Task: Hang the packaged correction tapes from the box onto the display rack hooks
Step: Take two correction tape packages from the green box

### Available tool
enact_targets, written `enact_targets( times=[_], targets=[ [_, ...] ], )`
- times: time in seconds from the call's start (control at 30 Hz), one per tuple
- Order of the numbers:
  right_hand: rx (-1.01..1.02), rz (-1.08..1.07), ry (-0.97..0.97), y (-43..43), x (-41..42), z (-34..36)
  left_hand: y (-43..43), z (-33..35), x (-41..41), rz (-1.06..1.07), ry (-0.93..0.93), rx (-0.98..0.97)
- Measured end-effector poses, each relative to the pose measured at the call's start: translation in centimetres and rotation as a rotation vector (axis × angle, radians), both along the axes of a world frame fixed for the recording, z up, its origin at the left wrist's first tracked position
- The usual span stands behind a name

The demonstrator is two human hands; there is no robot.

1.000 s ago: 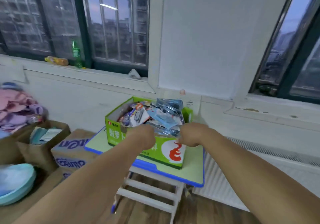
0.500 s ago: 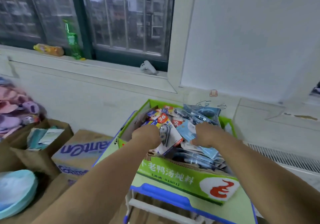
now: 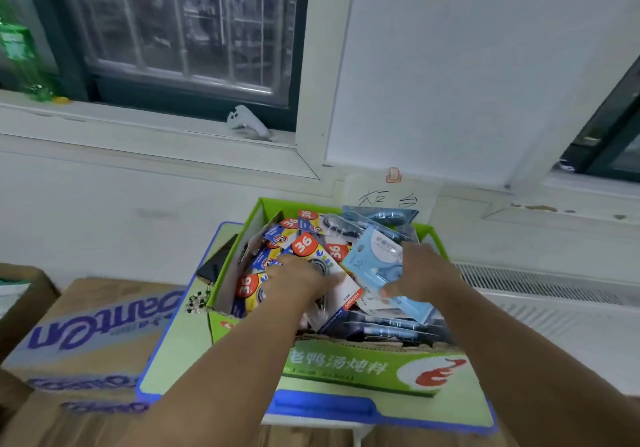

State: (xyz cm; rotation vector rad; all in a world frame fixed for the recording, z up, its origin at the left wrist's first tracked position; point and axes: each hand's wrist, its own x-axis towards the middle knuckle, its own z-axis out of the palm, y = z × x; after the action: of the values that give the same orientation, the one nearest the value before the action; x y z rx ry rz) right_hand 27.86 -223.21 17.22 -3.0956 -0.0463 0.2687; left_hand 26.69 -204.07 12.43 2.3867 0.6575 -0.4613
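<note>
Correction tapes [image 3: 325, 235], packaged, one loose heap: we are finding them piled in the green box [image 3: 363, 367], which is standing on the desk [image 3: 180, 353] beside a brown carton [image 3: 86, 335]. No display rack is showing in view.

Our right hand [image 3: 424, 270] is holding a light-blue pack [image 3: 375, 256] at the top of the heap, thumb beneath and fingers over its far edge. Our left hand [image 3: 294, 278] is lying across a white-backed pack [image 3: 341, 299]; whether its fingers are gripping it, we cannot tell.

Handling note: we are judging this step to be picking packs out. Lifting one card at a time by its top edge, with the other hand pinning its neighbours, should keep the slippery blisters from spilling over the rim.

Markings: red discs [image 3: 304, 244] on several cards are reading "36". The box front is carrying "老鸭汤炖料" and a red emblem. The carton is showing purple lettering upside down, only partly legible. A paper slip [image 3: 391, 197] on the wall is bearing handwritten characters.
</note>
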Motion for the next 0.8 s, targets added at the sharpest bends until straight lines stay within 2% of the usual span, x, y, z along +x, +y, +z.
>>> enact_targets(
  times=[0.1,0.23,0.37,0.53,0.67,0.8],
  targets=[
    [0.148,-0.079,-0.136,-0.7,-1.2,0.5,0.1,-0.9,0.4,0.165,0.009,-0.016],
    [0.213,-0.137,-0.199,-1.7,-2.7,1.3,-0.4,-0.5,-0.8,0.116,-0.01,-0.121],
    [0.277,-0.122,-0.25,-2.3,-4.2,1.7,-1.7,0.0,-1.3,0.091,-0.017,-0.106],
    [0.27,-0.1,-0.232,-2.7,-5.7,1.2,-1.0,-2.2,-0.2,0.246,-0.043,-0.263],
    [0.294,-0.1,-0.248,-2.9,-6.0,0.7,-0.7,-4.2,1.3,0.31,-0.089,-0.465],
    [0.295,-0.126,-0.276,-2.9,-5.7,0.6,-0.6,-3.5,1.3,0.289,-0.106,-0.35]
  ],
)
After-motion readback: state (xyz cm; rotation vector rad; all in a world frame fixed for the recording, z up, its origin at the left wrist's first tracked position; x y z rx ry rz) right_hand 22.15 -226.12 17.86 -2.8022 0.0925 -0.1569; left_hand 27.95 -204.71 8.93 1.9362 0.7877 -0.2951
